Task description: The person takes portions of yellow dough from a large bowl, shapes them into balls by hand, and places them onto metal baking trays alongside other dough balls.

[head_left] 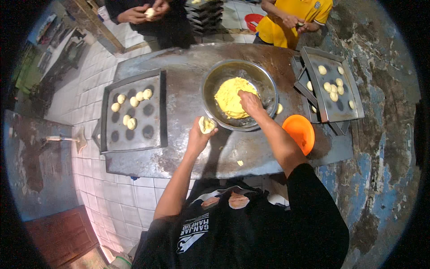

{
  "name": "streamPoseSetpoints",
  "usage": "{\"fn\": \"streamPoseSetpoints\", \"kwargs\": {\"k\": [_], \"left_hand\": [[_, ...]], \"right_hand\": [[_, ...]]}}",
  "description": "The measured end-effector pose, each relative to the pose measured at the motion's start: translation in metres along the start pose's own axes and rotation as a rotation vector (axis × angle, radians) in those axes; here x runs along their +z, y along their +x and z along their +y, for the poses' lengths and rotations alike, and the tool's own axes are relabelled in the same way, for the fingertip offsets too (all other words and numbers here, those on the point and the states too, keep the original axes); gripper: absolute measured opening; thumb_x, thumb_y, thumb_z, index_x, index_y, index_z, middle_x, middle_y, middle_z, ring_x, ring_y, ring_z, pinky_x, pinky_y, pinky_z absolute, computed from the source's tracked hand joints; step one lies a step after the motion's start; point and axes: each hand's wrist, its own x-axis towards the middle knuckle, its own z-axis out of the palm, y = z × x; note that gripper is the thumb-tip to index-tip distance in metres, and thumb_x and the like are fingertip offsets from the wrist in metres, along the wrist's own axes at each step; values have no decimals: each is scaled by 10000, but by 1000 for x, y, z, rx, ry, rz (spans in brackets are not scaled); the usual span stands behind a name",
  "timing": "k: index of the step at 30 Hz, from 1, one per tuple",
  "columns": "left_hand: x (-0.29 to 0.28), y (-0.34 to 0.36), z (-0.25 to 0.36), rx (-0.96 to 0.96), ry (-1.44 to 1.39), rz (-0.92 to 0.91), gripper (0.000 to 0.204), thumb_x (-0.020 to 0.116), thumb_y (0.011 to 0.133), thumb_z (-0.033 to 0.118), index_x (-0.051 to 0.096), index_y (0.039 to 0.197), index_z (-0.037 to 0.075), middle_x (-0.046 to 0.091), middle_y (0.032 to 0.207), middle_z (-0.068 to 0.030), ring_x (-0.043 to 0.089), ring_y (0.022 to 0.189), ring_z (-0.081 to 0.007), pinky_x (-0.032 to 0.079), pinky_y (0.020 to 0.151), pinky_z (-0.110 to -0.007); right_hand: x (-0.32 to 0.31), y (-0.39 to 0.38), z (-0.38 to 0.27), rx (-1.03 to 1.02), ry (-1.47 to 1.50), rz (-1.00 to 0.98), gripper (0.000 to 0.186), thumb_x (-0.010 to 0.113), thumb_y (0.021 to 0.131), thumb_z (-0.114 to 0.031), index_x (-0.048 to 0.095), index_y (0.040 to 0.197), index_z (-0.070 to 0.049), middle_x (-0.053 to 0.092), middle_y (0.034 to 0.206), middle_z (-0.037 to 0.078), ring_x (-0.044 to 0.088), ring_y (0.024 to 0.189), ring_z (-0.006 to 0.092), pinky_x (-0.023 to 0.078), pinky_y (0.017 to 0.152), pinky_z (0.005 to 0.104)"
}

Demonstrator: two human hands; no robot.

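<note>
In my left hand (pixel 196 138), above the table's near side, sits a pale piece of dough (pixel 206 125) with a hollowed, cupped face; the fingers wrap around it. My right hand (pixel 251 104) reaches over the rim of a wide metal bowl (pixel 268 85). Its fingers are curled into a mound of yellow paste (pixel 230 97), and the fingertips are partly hidden in it. Just right of the bowl lies a dough ball (pixel 280 108). An orange plastic bowl (pixel 299 134) stands close to my right forearm.
A dark metal tray (pixel 164 112) holding several dough balls lies at left. At right, more trays (pixel 356 96) are stacked unevenly, also with dough balls. A dough scrap (pixel 240 163) rests near the front edge. Across the table, two people (pixel 179 22) (pixel 309 9) work with their hands.
</note>
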Motion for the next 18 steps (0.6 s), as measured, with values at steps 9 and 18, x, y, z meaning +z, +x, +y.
{"fn": "streamPoseSetpoints", "kwargs": {"k": [9,18], "left_hand": [[54,-7,-4,145,142,131,448,760,865,169,488,1210,80,693,979,-237,695,957,-435,542,764,-459],[106,-39,36,272,-165,-242,707,880,775,159,468,1339,44,643,1239,-123,613,1150,-210,497,982,-379]], "right_hand": [[-67,-125,-123,-246,456,13,420,476,960,-7,527,1375,30,638,1264,272,614,1199,413,478,1054,442],[-59,-167,-24,282,1211,75,530,718,884,-112,502,1343,41,716,1011,128,687,898,210,567,787,350]]}}
